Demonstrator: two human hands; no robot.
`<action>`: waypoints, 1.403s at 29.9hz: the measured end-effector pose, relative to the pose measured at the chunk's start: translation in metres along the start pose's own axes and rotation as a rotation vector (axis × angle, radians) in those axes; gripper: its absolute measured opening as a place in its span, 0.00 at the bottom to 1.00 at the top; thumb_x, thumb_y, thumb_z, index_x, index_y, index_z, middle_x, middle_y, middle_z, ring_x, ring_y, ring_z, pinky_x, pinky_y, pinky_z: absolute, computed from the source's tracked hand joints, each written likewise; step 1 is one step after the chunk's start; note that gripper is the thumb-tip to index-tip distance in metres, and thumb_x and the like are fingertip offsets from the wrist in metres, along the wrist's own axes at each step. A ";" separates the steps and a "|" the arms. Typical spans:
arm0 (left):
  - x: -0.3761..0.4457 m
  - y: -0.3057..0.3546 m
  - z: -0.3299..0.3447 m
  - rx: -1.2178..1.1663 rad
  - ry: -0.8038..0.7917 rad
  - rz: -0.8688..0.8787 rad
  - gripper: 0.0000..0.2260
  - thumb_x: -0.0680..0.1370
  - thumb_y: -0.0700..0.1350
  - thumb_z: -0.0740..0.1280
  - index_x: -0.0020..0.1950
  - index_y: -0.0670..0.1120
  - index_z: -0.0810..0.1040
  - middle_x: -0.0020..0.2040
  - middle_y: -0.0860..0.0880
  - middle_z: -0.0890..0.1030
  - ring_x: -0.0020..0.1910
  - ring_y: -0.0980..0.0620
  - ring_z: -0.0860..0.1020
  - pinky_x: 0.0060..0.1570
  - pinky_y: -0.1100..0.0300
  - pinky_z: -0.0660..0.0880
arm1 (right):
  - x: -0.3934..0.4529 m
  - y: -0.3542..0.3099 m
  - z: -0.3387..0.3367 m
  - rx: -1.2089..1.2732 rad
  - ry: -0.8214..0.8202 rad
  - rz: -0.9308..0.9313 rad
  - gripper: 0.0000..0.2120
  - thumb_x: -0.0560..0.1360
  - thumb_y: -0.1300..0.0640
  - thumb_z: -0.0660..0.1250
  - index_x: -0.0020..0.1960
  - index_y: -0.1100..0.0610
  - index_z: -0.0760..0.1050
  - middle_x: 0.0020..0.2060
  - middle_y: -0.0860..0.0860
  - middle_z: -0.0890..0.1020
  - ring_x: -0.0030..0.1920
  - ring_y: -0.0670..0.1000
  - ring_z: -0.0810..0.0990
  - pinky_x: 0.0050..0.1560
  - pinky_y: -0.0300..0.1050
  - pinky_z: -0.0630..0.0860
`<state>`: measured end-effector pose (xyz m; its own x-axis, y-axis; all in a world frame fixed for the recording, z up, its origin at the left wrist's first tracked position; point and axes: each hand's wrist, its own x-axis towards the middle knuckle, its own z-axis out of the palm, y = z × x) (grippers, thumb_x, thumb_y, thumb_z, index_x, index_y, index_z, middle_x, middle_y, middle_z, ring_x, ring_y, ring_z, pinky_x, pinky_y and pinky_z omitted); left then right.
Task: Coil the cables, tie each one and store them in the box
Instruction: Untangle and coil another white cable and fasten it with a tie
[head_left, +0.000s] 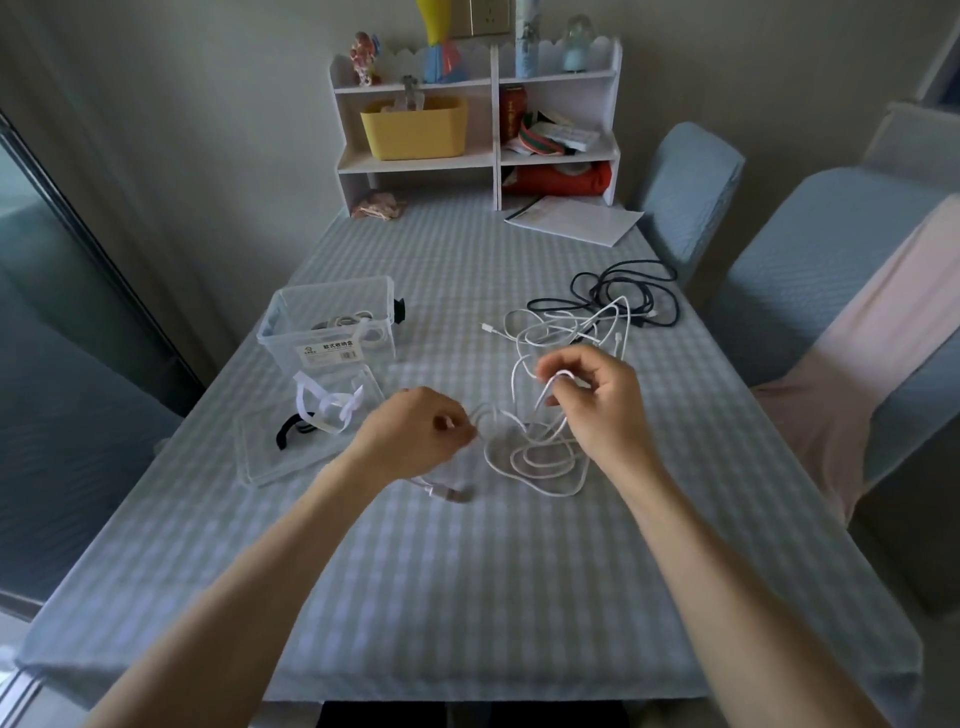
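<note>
A white cable lies in loose loops on the checked tablecloth in front of me. My right hand pinches a raised loop of it above the pile. My left hand grips the same cable near its plug end, and the plug trails below the wrist. More white cable lies tangled further back, next to a dark cable. A clear plastic box stands at the left with coiled cables inside. Its lid lies flat in front of it, bearing white and black ties.
A white shelf unit with a yellow bin stands at the table's far edge, and white paper lies beside it. Blue-covered chairs line the right side. A glass door is at the left.
</note>
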<state>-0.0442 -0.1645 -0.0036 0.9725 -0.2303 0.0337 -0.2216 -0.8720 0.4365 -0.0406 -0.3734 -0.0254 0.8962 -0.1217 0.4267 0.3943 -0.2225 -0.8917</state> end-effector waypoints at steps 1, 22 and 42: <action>-0.003 -0.007 -0.001 -0.176 0.047 -0.040 0.08 0.75 0.50 0.72 0.38 0.49 0.84 0.27 0.57 0.78 0.31 0.61 0.77 0.35 0.68 0.71 | -0.003 0.003 -0.002 -0.059 0.010 0.009 0.14 0.71 0.73 0.63 0.44 0.58 0.81 0.41 0.48 0.85 0.38 0.43 0.81 0.40 0.38 0.77; -0.027 -0.026 -0.007 -0.347 -0.106 -0.031 0.20 0.74 0.40 0.69 0.65 0.52 0.76 0.54 0.53 0.81 0.57 0.52 0.79 0.55 0.60 0.73 | -0.064 -0.011 0.018 -0.293 -0.327 0.262 0.20 0.72 0.47 0.63 0.63 0.47 0.78 0.56 0.45 0.83 0.54 0.39 0.79 0.58 0.38 0.74; -0.088 -0.056 -0.013 -0.601 0.134 0.156 0.10 0.76 0.37 0.71 0.49 0.53 0.81 0.45 0.54 0.84 0.44 0.56 0.83 0.52 0.59 0.80 | -0.103 -0.064 0.040 -0.560 -0.356 0.217 0.10 0.76 0.55 0.67 0.56 0.52 0.81 0.50 0.45 0.84 0.50 0.44 0.81 0.52 0.38 0.75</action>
<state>-0.1166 -0.0898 -0.0190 0.9413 -0.2447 0.2326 -0.3202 -0.4288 0.8448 -0.1497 -0.3076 -0.0184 0.9927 0.0833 0.0871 0.1205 -0.7061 -0.6978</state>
